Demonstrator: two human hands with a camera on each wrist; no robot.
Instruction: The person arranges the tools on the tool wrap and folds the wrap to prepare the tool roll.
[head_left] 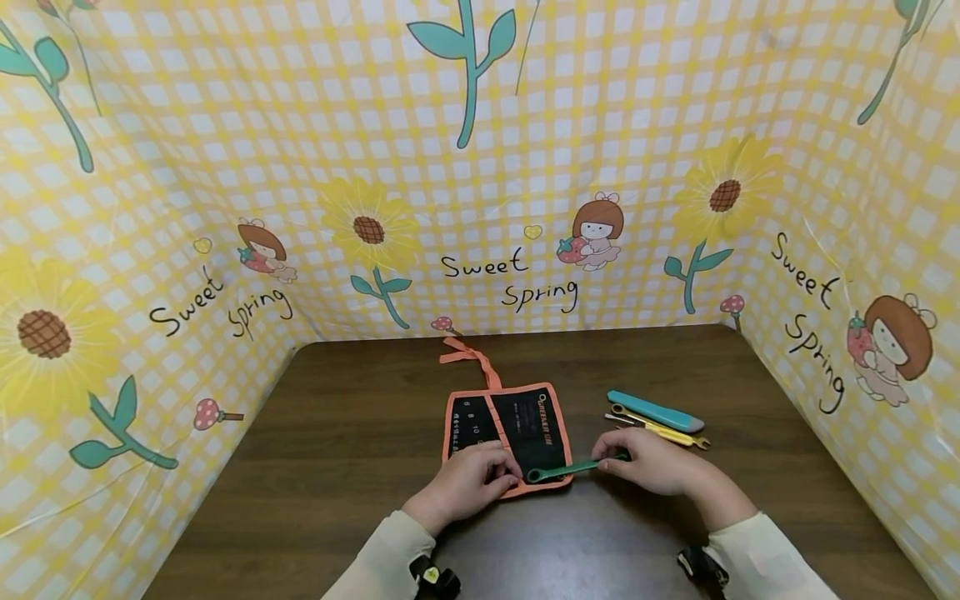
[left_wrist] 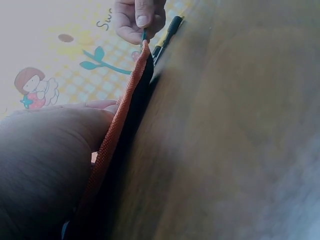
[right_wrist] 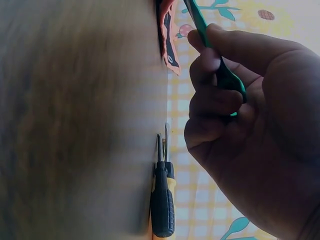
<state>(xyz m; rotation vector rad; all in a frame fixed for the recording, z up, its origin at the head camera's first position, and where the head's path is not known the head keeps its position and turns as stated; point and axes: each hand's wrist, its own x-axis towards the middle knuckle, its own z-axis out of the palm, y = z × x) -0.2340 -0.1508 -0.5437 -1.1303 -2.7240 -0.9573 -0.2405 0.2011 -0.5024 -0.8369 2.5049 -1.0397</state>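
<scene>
A black tool pouch point(head_left: 530, 421) with orange trim lies on the table, its printed side up. My left hand point(head_left: 472, 481) is over its near left part, with thumb and forefinger pinching the pocket material by the orange divider; the exact contact is partly hidden. In my right hand point(head_left: 637, 458) I hold a green combination wrench point(head_left: 564, 471), thumb and fingers curled round its end, as the right wrist view also shows. The wrench's ring end reaches over the pouch's near right corner, close to my left fingertips.
Right of the pouch lie a long teal object point(head_left: 655, 410), a yellow wrench point(head_left: 667, 432) and screwdrivers point(right_wrist: 162, 205) with dark and yellow handles. An orange tie strap point(head_left: 480, 360) trails from the pouch's far edge. Printed yellow checked cloth point(head_left: 480, 208) walls the brown table point(head_left: 360, 417).
</scene>
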